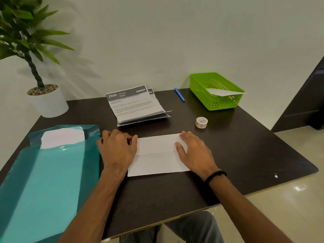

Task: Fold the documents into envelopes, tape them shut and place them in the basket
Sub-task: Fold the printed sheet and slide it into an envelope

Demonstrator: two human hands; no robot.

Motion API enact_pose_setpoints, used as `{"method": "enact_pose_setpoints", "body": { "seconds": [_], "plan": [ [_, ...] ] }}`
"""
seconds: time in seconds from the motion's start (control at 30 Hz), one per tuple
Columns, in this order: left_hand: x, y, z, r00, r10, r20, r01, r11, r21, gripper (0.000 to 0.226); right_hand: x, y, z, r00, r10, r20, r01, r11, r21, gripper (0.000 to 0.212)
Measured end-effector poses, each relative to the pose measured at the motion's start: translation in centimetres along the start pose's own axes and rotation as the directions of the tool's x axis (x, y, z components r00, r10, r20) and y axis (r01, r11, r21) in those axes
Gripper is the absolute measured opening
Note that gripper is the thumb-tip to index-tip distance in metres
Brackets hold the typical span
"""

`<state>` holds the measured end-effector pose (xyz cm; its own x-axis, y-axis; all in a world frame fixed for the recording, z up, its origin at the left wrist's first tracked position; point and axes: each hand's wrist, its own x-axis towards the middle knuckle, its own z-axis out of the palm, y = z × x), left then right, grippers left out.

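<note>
We found the dark table (245, 155) bearing all the work. The largest item on it was a teal document folder (43, 181) at the near left, its flap open over white sheets. A potted plant (47, 100) stood at the far left corner. At the far right sat the green basket (215, 92), with one folded white piece already lying in it, one corner over the rim. A stack of printed documents (135, 106) lay at the far centre, partly folded at its near edge.

The folded sheet (157, 155) lay flat at the near centre, one flap turned down so that its edge ran across the middle. The left hand (117, 149) rested on the sheet's left end, fingers curled, thumb and fingertips at the far-left corner; we could not tell whether it pinched the paper or only pressed it. The right hand (192, 151) lay on the right end, fingers spread and straight, pressing down.

We judged the step in hand to be creasing. To do it well, the corners should be squared first, then the fold pressed from the middle outward.

A roll of patterned tape (201, 122) stood just beyond the right hand, untouched, and a blue pen (179, 94) lay near the basket.
</note>
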<state>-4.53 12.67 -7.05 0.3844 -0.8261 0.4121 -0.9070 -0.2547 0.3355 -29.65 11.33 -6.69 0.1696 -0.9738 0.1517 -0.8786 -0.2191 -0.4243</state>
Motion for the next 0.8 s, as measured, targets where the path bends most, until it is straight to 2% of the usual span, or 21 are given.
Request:
{"method": "enact_pose_setpoints", "body": {
  "seconds": [0.13, 0.23, 0.33, 0.4, 0.47, 0.8],
  "plan": [
    [0.2, -0.2, 0.1, 0.999, -0.027, -0.021, 0.027, 1.000, 0.002, 0.038, 0.2, 0.3, 0.1, 1.000, 0.000, -0.006, 0.000, 1.000, -0.007, 0.053],
    [0.3, -0.5, 0.3, 0.999, 0.049, -0.004, -0.049, 0.996, -0.070, 0.043, 0.2, 0.4, 0.4, 1.000, 0.002, -0.021, -0.002, 1.000, -0.009, 0.055],
    [0.2, -0.3, 0.4, 0.963, 0.182, 0.198, -0.154, 0.977, -0.149, 0.069, 0.3, 0.5, 0.5, 1.000, 0.009, -0.015, -0.009, 1.000, -0.002, 0.056],
    [0.3, -0.1, 0.2, 0.914, 0.216, 0.343, -0.176, 0.974, -0.144, 0.089, 0.4, 0.4, 0.4, 1.000, 0.016, -0.002, -0.016, 1.000, -0.003, 0.056],
    [0.4, 0.2, -0.2, 0.883, 0.219, 0.415, -0.173, 0.974, -0.147, 0.099, 0.5, 0.3, 0.3, 1.000, 0.029, 0.011, -0.029, 1.000, -0.004, 0.058],
    [0.4, 0.5, -0.8, 0.866, 0.217, 0.451, -0.134, 0.969, -0.209, 0.098, 0.2, 0.4, 0.0, 0.999, 0.041, 0.004, -0.042, 0.994, 0.099, 0.066]
  ]
}}
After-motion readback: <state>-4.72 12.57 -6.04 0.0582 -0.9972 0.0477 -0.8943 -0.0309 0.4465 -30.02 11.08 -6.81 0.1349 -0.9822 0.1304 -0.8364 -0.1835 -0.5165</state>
